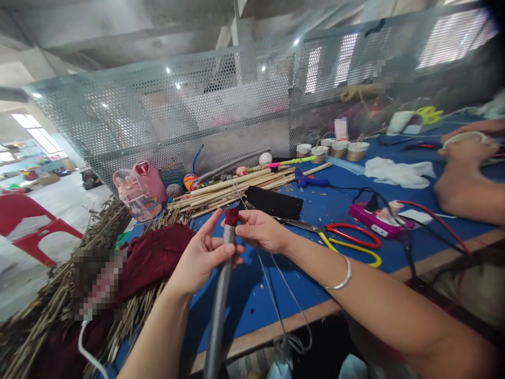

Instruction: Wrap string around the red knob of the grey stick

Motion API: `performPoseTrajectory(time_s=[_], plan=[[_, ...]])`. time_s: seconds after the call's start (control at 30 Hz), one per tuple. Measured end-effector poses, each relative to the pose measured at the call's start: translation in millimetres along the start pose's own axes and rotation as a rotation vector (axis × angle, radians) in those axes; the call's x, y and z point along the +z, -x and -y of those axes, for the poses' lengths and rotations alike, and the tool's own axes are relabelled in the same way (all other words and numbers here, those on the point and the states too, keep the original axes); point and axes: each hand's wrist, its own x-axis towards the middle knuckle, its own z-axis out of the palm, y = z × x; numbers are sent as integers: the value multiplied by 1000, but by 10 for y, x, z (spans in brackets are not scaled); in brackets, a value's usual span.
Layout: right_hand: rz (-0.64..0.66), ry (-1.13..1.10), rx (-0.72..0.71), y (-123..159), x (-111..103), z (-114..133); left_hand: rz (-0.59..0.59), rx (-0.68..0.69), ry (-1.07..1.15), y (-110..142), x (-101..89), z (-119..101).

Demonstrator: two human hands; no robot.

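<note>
A long grey rod (pixel 219 310) stands tilted in front of me, its lower end running out of view. Dark red cloth (pixel 231 216) caps the top, with a paler grey band (pixel 229 235) just beneath. My left hand (pixel 205 255) is wrapped round the rod near that band. At the tip, my right hand (pixel 262 230) is closed with its fingertips against the red cloth; what it pinches is mostly hidden. A thin grey cord (pixel 272 295) hangs below the right hand and loops at the table's edge.
Red-and-yellow-handled scissors (pixel 351 239), black cloth (pixel 274 202), a blue glue gun (pixel 310 180) and a purple power strip (pixel 379 218) lie on the blue table. Wooden sticks (pixel 221 189) lie behind; twigs and dark red fabric (pixel 158 252) are left. Another person's hands (pixel 469 150) are right.
</note>
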Motion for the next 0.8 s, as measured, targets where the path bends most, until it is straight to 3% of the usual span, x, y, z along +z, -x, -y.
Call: performPoseTrajectory(time_s=[0.1, 0.23, 0.3, 0.4, 0.53, 0.7, 0.8], plan=[[19, -20, -27, 9, 15, -22, 96, -53, 13, -2, -20, 19], [-48, 75, -58, 7, 28, -24, -143, 153, -237, -4, -2, 2], [-94, 108, -80, -2, 27, -18, -216, 189, -309, 0, 0, -22], [-116, 111, -64, -14, 24, -14, -180, 131, -268, -2, -4, -34], [-64, 59, -35, -14, 38, -28, -37, 62, -102, -28, 28, 19], [-112, 52, -63, -27, 38, -34, -139, 119, -127, -31, 73, 51], [-36, 46, -48, -30, -7, 8, -105, 60, -92, -15, 43, 23]])
